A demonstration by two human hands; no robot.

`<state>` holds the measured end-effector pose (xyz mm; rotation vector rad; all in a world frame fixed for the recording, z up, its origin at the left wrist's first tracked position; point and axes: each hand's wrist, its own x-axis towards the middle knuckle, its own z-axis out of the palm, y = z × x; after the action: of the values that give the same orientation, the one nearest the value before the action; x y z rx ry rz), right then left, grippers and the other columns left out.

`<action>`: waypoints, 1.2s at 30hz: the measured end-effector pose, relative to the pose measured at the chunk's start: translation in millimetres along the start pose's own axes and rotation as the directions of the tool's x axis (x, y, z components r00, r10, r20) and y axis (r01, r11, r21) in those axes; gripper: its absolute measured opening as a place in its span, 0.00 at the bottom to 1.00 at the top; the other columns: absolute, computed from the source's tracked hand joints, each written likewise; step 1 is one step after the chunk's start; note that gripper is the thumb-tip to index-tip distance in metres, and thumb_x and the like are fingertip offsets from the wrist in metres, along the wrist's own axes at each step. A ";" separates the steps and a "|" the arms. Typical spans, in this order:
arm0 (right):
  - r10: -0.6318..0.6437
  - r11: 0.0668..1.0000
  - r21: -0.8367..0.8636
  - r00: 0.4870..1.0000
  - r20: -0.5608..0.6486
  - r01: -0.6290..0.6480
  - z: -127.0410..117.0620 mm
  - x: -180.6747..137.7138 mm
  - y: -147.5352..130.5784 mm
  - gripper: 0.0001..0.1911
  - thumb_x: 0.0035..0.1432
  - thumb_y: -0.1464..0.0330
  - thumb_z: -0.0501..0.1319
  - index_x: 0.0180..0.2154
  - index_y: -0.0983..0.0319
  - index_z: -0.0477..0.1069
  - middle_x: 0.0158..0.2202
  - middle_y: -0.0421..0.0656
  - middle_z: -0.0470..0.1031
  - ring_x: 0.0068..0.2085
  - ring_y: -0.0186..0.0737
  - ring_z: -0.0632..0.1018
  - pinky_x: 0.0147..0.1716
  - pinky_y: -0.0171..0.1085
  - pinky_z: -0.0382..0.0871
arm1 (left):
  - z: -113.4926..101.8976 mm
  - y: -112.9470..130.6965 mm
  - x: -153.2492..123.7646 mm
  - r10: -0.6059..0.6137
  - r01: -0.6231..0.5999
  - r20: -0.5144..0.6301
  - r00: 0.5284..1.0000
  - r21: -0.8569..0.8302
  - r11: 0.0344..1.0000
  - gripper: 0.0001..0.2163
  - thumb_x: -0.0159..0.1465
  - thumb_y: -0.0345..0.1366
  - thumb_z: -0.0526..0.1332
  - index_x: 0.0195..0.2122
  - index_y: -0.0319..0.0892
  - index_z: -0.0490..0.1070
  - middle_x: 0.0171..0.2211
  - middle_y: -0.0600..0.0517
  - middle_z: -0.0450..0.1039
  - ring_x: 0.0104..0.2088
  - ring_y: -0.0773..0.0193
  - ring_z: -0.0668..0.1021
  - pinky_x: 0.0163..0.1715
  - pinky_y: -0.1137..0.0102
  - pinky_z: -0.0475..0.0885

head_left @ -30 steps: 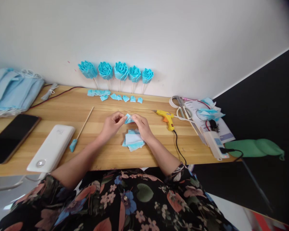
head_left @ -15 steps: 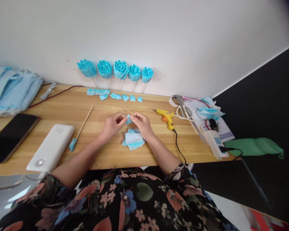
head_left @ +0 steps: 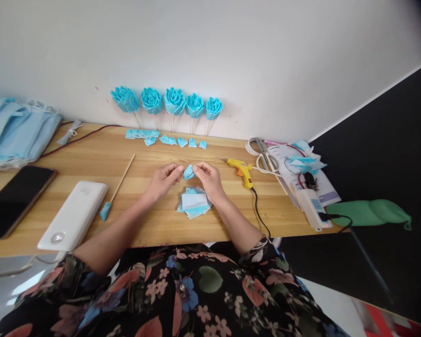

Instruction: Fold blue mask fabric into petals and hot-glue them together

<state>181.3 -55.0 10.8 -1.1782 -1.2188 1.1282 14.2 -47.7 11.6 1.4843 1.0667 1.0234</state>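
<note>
A small folded piece of blue mask fabric (head_left: 188,172) is raised over the table between my two hands. My right hand (head_left: 209,181) pinches its right side between thumb and fingers. My left hand (head_left: 165,179) has thumb and forefinger closed at the left edge of the piece; the exact contact there is too small to make out. Just below lies a stack of cut blue and white fabric pieces (head_left: 195,203). Left of my left hand rests a wooden stick (head_left: 123,177) with a blue fabric bud (head_left: 105,211) on its lower end.
Several blue fabric roses (head_left: 175,101) on sticks lean against the wall, with folded petals (head_left: 182,142) before them. A yellow glue gun (head_left: 241,169), scissors (head_left: 264,157) and a power strip (head_left: 310,209) are right. Left are a power bank (head_left: 73,216), phone (head_left: 19,199) and masks (head_left: 19,131).
The folded piece shows more of its surface now, as my left fingers have drawn back to its edge. My right hand keeps its pinch.
</note>
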 end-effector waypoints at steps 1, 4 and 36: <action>-0.001 1.000 -0.001 1.000 -0.004 0.001 0.2 -0.1 -0.4 0.11 0.53 0.60 0.63 0.26 0.60 0.71 0.26 0.37 0.72 0.31 0.35 0.71 0.37 0.35 0.66 | 0.1 0.3 -0.1 -0.016 0.016 0.015 1.000 -0.007 1.000 0.18 0.61 0.52 0.59 0.25 0.41 0.68 0.21 0.55 0.65 0.23 0.68 0.66 0.26 0.72 0.62; 0.002 1.000 -0.008 1.000 -0.006 -0.002 0.4 -0.1 -0.4 0.11 0.53 0.60 0.63 0.26 0.60 0.71 0.26 0.37 0.72 0.31 0.34 0.71 0.36 0.35 0.66 | 0.8 1.8 -0.4 -0.042 0.042 0.043 0.998 -0.016 0.999 0.16 0.58 0.50 0.62 0.28 0.41 0.70 0.23 0.55 0.66 0.24 0.69 0.66 0.26 0.72 0.62; 0.003 1.000 0.022 1.000 -0.002 -0.003 3.3 -0.8 4.3 0.11 0.53 0.61 0.64 0.26 0.61 0.72 0.24 0.36 0.71 0.29 0.33 0.70 0.34 0.33 0.65 | -0.5 -5.2 0.9 -0.064 0.072 0.078 0.995 -0.109 0.991 0.14 0.55 0.45 0.66 0.32 0.41 0.69 0.24 0.56 0.65 0.23 0.71 0.65 0.24 0.74 0.60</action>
<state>178.0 -55.4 6.4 -1.1648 -1.2005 1.1402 13.3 -46.1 6.7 1.3764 0.9849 0.9567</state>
